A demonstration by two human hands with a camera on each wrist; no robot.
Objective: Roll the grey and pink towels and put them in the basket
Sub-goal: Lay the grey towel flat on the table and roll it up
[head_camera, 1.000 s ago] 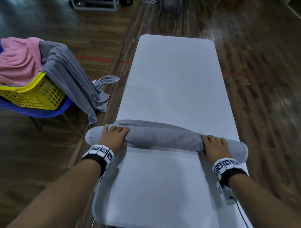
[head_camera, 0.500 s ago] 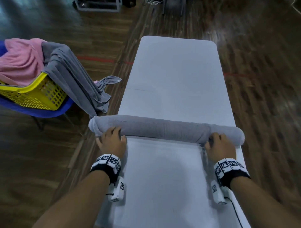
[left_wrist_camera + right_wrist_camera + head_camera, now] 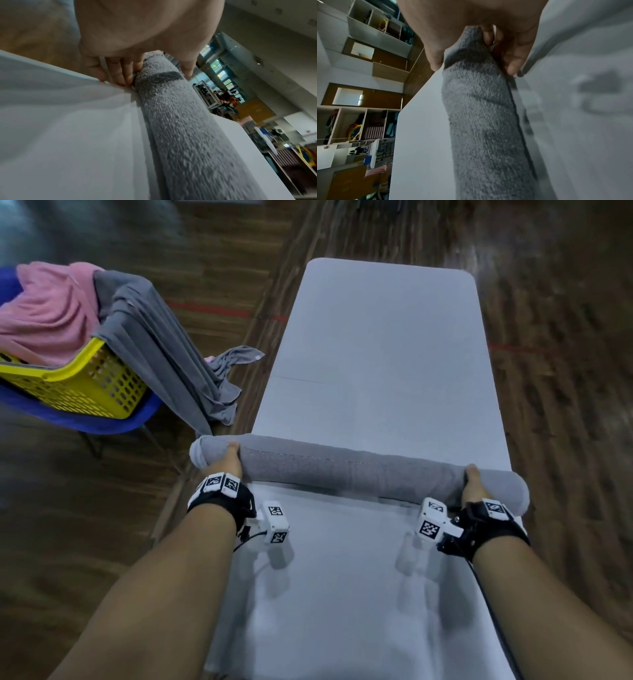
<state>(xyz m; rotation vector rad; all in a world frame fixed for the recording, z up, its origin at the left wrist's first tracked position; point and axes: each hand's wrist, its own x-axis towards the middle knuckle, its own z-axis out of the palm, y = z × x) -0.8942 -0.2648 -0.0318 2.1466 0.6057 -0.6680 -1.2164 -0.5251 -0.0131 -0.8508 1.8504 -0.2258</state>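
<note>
While both hands' fingers (image 3: 120,70) clasp its ends, the nubby grey towel (image 3: 349,474) forms a cylinder.

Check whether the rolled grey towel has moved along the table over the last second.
Yes. The rolled grey towel now lies farther from the person and nearer the seam across the table than a second ago.

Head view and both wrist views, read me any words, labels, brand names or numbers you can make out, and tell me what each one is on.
No readable words, brands or numbers in any view.
Wrist bands: black-and-white square marker patterns only, no letters.
Wrist cameras: the same kind of marker patterns, no letters.
Grey towel, basket, table: no print visible.
Background shelves: far too small and blurred to tell.
</note>
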